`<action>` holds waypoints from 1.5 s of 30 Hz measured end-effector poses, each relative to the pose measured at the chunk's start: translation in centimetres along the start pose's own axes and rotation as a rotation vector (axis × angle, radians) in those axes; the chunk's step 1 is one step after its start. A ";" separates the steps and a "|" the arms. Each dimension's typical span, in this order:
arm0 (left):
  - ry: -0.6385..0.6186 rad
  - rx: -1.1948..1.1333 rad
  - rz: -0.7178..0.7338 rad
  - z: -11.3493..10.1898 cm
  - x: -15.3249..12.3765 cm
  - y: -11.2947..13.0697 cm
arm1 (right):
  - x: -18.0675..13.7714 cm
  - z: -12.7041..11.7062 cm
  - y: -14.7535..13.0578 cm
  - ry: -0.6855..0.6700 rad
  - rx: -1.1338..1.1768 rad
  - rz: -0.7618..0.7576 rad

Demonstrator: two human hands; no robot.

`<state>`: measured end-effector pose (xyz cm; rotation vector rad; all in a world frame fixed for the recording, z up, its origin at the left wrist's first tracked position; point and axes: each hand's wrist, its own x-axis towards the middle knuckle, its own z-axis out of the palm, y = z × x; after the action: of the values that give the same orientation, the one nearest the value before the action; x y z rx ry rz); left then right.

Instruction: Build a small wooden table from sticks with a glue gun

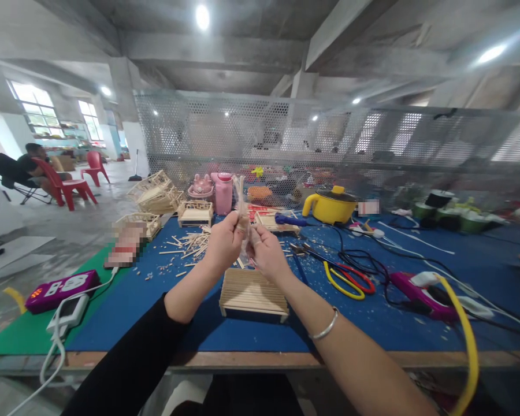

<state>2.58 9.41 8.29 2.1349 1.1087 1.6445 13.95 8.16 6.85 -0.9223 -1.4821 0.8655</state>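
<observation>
My left hand is closed around a bundle of thin wooden sticks, which stands upright and seems to be in clear plastic. Close beside it, the fingers of my right hand pinch the lower part of the plastic; the exact grip is partly hidden. Just below both hands, a small slatted wooden stand rests on the blue table mat. Loose sticks are scattered left of my hands. Behind my right hand lies a blue glue gun near a small wooden piece.
Pliers with red and yellow handles lie to the right, among black cables. A yellow pot and pink tumbler stand behind. Purple power strips sit at both sides. Stick-built models are at back left; another person's hand shows far right.
</observation>
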 end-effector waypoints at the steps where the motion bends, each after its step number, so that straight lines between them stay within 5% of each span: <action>1: 0.007 -0.001 -0.003 -0.1 0.0 0.2 | -0.1 0.0 -0.4 -0.013 0.027 0.022; 9: 0.067 -0.094 -0.179 -2.7 -0.2 -1.3 | -4.0 -0.8 -4.3 -0.150 0.015 0.284; 17: 0.170 -0.362 -0.335 -3.7 -2.8 0.4 | -5.6 -0.1 -4.5 0.130 -0.318 0.036; 24: 0.229 -0.532 -0.436 -5.5 -5.2 3.1 | -11.4 2.8 -4.6 0.027 -0.354 0.013; 33: 0.244 -0.319 -0.568 -4.2 -11.7 6.9 | -16.8 5.9 -4.1 0.094 -0.193 0.034; 45: 0.204 0.085 -0.421 -4.7 -13.3 8.9 | -18.2 6.2 -4.9 0.197 -0.386 -0.033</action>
<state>0.93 -6.99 5.44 1.6492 1.5848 1.6556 8.56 -10.56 3.03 -1.2243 -1.5120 0.4538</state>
